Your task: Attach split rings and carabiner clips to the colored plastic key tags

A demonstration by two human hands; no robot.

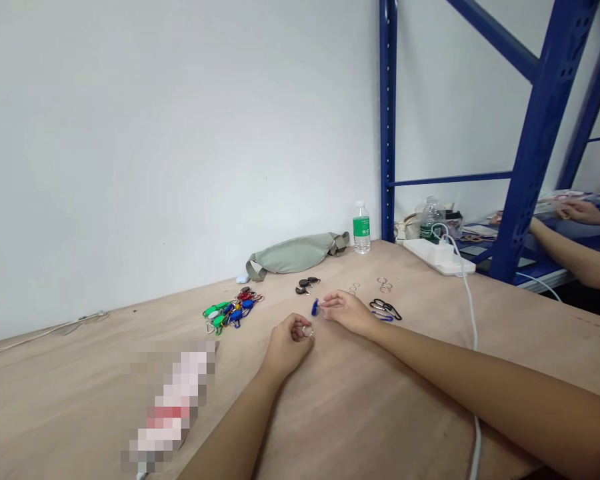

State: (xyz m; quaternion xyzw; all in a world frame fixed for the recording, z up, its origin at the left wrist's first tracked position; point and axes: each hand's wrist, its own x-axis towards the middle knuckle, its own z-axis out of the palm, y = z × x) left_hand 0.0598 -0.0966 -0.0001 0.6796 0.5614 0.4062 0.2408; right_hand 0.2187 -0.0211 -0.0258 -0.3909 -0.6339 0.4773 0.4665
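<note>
As left hand [291, 345] holds ring [307, 331], right [347, 313] nears tag [315, 307]

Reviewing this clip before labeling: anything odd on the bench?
Yes: a pixelated patch sits on the wooden bench at lower left, beside the left hand. It hides whatever lies there, so the object can't be identified.
</note>
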